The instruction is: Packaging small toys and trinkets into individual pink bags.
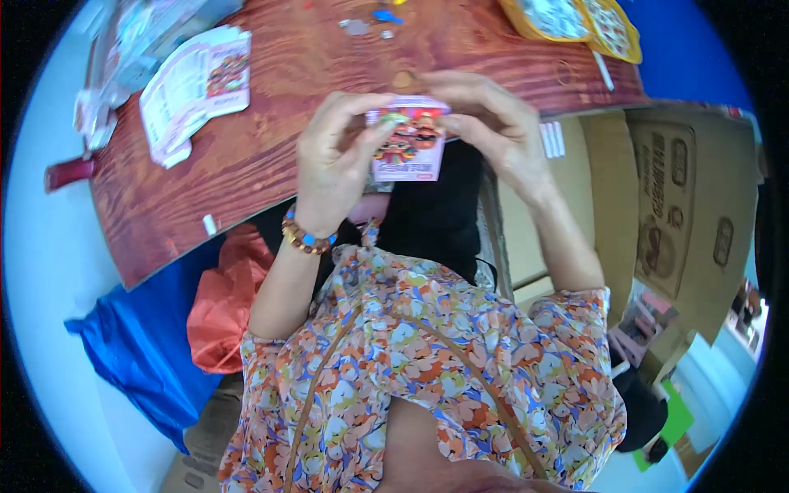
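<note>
Between my two hands I hold up a small pink printed card with colourful cartoon figures, just over the table's near edge. My left hand pinches its left side, thumb on the front face. On the opposite side, my right hand grips the upper right corner between thumb and fingers. Whether the card is a single sheet or a folded packet, I cannot tell. A fanned pile of similar pink-and-white cards lies on the table at the left.
Small coloured bits and a blue piece lie at the far side of the wooden table. A yellow divided tray stands at the far right. Below it is an open cardboard box. Blue and red bags hang at the left.
</note>
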A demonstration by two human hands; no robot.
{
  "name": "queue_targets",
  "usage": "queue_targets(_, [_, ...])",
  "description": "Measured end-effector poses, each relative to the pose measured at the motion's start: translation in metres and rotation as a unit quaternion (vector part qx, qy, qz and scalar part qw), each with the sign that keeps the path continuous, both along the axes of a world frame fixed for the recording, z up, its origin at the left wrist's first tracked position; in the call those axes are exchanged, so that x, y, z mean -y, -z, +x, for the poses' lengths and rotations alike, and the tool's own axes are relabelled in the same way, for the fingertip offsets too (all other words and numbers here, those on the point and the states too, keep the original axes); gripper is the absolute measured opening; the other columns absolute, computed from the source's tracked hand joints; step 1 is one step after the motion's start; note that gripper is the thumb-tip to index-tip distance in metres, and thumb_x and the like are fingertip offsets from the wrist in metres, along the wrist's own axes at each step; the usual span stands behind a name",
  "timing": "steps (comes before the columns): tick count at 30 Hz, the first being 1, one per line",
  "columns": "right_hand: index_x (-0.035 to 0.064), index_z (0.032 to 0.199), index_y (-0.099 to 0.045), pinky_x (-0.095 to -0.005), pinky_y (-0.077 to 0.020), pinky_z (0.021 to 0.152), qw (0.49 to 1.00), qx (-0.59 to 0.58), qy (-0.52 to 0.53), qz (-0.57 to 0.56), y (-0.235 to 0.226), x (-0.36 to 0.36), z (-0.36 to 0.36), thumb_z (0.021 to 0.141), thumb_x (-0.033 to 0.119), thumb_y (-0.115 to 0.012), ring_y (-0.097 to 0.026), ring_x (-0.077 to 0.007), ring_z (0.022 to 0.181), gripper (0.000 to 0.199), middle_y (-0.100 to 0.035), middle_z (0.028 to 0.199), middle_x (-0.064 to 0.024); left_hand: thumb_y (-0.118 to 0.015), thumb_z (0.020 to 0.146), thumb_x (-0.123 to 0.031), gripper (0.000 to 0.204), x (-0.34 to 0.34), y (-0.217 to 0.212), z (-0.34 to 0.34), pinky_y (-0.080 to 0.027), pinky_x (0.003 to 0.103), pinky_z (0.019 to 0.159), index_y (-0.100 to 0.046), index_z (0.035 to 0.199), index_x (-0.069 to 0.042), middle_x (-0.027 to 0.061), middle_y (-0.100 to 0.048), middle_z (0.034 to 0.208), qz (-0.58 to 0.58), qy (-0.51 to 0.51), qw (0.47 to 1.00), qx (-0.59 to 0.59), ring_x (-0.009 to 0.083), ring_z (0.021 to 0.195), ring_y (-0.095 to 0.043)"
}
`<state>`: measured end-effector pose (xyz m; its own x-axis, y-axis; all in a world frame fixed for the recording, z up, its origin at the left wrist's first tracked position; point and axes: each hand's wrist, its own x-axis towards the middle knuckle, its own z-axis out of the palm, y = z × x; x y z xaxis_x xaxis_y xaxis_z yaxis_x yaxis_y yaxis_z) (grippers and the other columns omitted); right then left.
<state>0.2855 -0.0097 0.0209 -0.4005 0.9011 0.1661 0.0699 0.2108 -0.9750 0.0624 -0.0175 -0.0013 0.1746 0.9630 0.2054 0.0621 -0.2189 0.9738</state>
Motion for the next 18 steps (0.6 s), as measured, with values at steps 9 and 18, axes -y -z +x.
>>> queue_targets(9, [-0.0035, 0.129, -0.056, -0.0287, -0.0505, 0.091, 0.906, -0.114, 0.385, -0.133, 0.051, 0.076, 0.127, 0.088, -0.002, -0.064, -0.064, -0.0144, 0.102, 0.042, -0.068, 0.113, -0.0089, -0.061, 0.093, 0.004, 0.039, 0.031, -0.008, 0.024, -0.054, 0.03, 0.089, -0.057, 0.131, 0.0, 0.0101, -0.067, 0.108, -0.111, 0.075, 0.99, 0.033, 0.0174, 0.101, -0.067])
queue_targets(18, [0.0104, 0.116, -0.069, -0.0375, -0.0513, 0.08, 0.692, 0.484, 0.512, -0.159, 0.235, 0.034, 0.31, 0.087, 0.026, -0.065, -0.068, -0.0243, 0.089, 0.033, -0.072, 0.095, -0.0165, -0.054, 0.096, 0.004, 0.035, 0.007, -0.005, -0.016, -0.051, 0.029, 0.088, -0.056, 0.131, 0.001, 0.0098, -0.067, 0.108, -0.088, -0.003, 0.991, -0.097, 0.0169, 0.098, -0.067])
